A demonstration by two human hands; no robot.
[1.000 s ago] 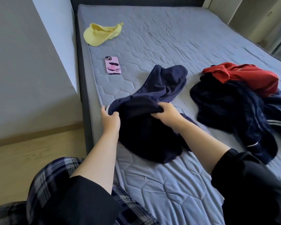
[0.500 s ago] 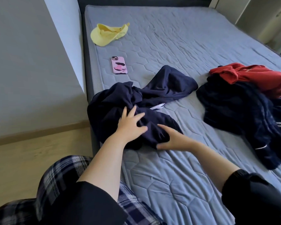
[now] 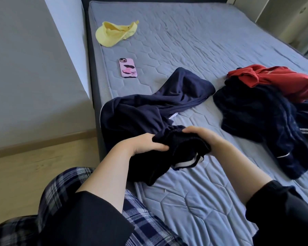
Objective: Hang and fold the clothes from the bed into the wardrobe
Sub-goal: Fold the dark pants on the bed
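Observation:
A navy garment [image 3: 149,107] lies crumpled at the near left edge of the grey-blue mattress [image 3: 203,41], one leg stretched toward the bed's middle. My left hand [image 3: 144,142] grips its gathered elastic waistband from the left. My right hand [image 3: 201,135] grips the same waistband from the right, fingers curled over the fabric. The band is lifted a little off the mattress between both hands. To the right lies a pile with a dark navy garment [image 3: 256,118] and a red garment [image 3: 277,80] on top.
A pink phone [image 3: 128,68] and a yellow cap [image 3: 116,32] lie on the mattress's far left side. A grey wall and wooden floor [image 3: 25,167] run along the bed's left. Pale wardrobe panels [image 3: 292,18] stand at the far right.
Both hands went from pressing flat on the navy garment to gripping its waistband and lifting it. The garment has spread out, one part hanging over the bed's left edge.

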